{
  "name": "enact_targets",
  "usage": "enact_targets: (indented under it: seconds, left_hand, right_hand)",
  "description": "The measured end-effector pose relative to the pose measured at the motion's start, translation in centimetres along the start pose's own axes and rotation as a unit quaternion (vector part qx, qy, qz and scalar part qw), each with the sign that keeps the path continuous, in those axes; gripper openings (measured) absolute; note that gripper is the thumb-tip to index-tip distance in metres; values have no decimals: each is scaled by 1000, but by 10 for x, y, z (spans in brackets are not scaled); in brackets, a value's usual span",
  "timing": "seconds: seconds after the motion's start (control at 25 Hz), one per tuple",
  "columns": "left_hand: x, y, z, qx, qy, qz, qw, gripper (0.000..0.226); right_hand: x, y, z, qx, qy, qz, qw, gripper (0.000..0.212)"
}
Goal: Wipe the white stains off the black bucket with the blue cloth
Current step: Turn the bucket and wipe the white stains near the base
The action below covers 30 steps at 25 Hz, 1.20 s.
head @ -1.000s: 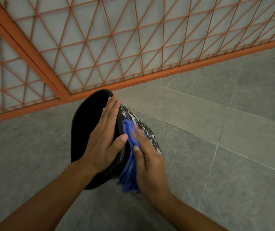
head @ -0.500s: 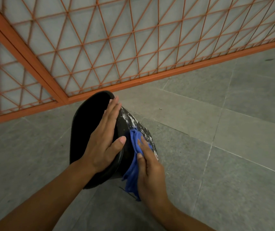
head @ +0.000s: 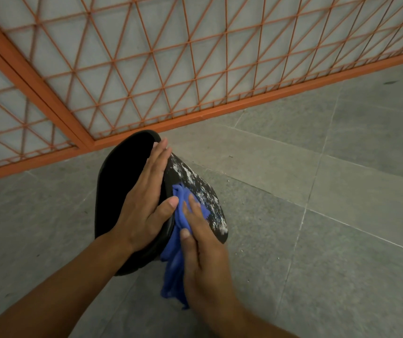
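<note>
Since 0.5 s: right hand point(head: 204, 254) slid cloth point(head: 180, 217) nearer rim | right grip pinching cloth against tilted bucket point(head: 122, 191) on floor | left hand point(head: 144, 203) flat, steadying rim | stains point(head: 201, 193) lie just beyond right fingertips, up-right along wall.

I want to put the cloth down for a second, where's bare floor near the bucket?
Bare grey floor tiles lie right of the black bucket, out to the orange mesh fence, with only small white crumbs. More bare tile lies left of the bucket, below the fence. It is crowded at the bucket: left hand on it, right hand pressing the blue cloth.
</note>
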State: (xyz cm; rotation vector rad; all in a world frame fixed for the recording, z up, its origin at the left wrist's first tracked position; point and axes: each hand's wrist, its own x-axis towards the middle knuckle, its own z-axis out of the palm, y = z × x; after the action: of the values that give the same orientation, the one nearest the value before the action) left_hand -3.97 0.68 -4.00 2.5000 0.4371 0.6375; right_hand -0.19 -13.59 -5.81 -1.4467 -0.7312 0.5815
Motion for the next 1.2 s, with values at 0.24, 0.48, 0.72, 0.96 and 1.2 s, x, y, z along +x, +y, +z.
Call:
enact_targets:
  seconds: [0.24, 0.48, 0.72, 0.96, 1.2]
  left_hand:
    - [0, 3, 1, 3, -10, 2, 1000, 84]
    - [0, -3, -1, -25, 6, -24, 999, 85]
    - [-5, -3, -2, -27, 10, -1, 1000, 90]
    - [-4, -5, -4, -27, 9, -11, 1000, 89]
    - [-1, -6, -3, -60, 10, -29, 998, 90]
  right_hand:
    - [12, 10, -7, -12, 42, 37, 998, 39]
    - [26, 5, -6, -17, 6, -4, 1000, 38]
    - [1, -3, 2, 4, -6, 5, 1000, 38]
    - [23, 10, -8, -26, 8, 21, 999, 35]
    - [24, 2, -3, -17, -22, -32, 999, 36]
